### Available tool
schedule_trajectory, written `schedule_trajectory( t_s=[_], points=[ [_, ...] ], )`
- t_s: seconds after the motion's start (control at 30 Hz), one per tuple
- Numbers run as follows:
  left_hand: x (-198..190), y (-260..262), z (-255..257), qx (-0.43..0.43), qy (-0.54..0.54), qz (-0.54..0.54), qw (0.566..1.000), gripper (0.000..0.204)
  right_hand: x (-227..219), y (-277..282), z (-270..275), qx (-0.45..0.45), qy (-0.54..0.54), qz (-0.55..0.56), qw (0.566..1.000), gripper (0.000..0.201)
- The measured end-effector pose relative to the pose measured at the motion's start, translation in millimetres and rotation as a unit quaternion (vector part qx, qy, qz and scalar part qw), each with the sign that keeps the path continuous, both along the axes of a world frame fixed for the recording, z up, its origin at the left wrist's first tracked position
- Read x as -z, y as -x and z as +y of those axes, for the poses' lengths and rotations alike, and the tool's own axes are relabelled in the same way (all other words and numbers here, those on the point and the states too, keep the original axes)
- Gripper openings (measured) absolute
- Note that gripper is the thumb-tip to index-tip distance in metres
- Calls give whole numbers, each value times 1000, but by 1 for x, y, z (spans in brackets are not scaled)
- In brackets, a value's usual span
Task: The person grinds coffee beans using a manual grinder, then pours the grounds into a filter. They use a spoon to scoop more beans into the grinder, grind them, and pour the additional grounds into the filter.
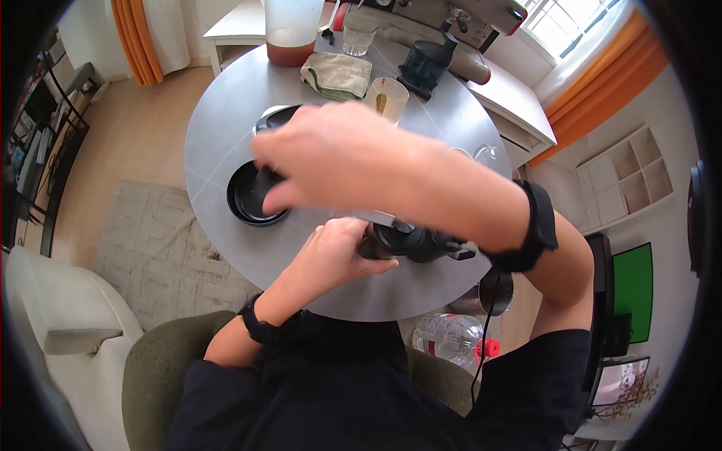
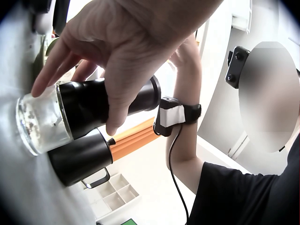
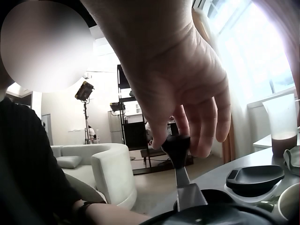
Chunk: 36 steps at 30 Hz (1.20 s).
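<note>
A manual coffee grinder (image 2: 86, 105) with a black body and a clear glass jar (image 2: 44, 123) stands near the table's front edge. My left hand (image 1: 331, 252) grips its body from the left, fingers and thumb wrapped round it. A metal crank arm (image 3: 190, 194) runs from the grinder's top to a black knob (image 3: 176, 144). My right hand (image 1: 331, 154) pinches that knob between thumb and fingers, reaching across above the left hand; it looks blurred in the head view. Right beside the grinder sits a black pitcher (image 2: 84, 157) with a loop handle.
A round black dish (image 1: 242, 197) lies to the left, with a black scoop-shaped tray (image 3: 255, 178) behind it. Farther back are a stained glass (image 1: 389, 99), a folded cloth (image 1: 336, 75), a jug of brown liquid (image 1: 292, 37) and a coffee machine (image 1: 474, 37). A water bottle (image 1: 451, 334) is below the table.
</note>
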State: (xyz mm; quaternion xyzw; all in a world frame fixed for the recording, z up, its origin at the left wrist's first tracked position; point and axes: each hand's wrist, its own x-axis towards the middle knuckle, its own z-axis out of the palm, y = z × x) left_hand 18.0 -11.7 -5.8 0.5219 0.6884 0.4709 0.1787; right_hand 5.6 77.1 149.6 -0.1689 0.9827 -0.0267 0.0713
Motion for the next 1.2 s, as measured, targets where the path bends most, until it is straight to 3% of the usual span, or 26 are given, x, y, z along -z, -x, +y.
schedule_trajectory(
  t_s=[0.03,0.17,0.23,0.27,0.33,0.37,0.4,0.43,0.53,0.67,0.73,0.83,0.9,0.93,1.0,1.1,1.17,1.2],
  points=[
    [-8,-1,0,-27,59,-19,998,46,0,7,12,44,-8,11,999,42],
    [-14,-2,1,-15,15,-68,997,45,9,12,83,89,-7,98,991,44],
    [-15,-1,0,-13,15,-61,998,44,3,-1,113,162,-11,41,986,42],
    [-16,-1,0,-14,15,-68,997,43,-1,-14,126,185,38,6,982,39],
    [-16,-2,0,-17,17,-82,996,42,-10,-43,146,212,28,-31,976,38],
    [-17,-2,0,-14,18,-86,996,41,-13,-63,157,183,17,-15,983,38],
    [-18,-2,0,-12,20,-90,996,41,-12,-81,159,154,7,2,988,38],
    [-18,-2,0,-10,22,-95,995,40,-26,-93,145,243,-3,-76,967,39],
    [-17,-2,0,-18,21,-83,996,37,-29,-140,133,254,40,-99,961,39],
    [-16,-1,-1,-15,15,-89,996,43,-38,-179,76,228,12,-138,964,35],
    [-17,1,-1,-7,31,-91,995,55,-41,-185,52,139,-3,-174,975,33],
    [-14,-1,0,-15,7,-84,996,36,-38,-170,20,-29,43,-188,981,25],
    [-21,-2,-1,-12,40,-100,994,35,-22,-157,-3,-107,62,-93,988,17],
    [-23,-1,-2,-11,57,-108,992,34,-12,-149,-11,-133,23,-36,990,30],
    [-21,2,-5,-13,48,-80,996,33,2,-121,-21,-161,45,50,985,31],
    [3,2,0,-11,-40,-33,999,39,-1,-68,-21,-145,113,42,982,18],
    [30,0,9,-11,-126,1,992,45,3,-37,-11,-111,60,60,990,23],
    [17,0,5,-12,-88,-2,996,48,5,-22,-4,-86,34,66,994,26]
  ],
)
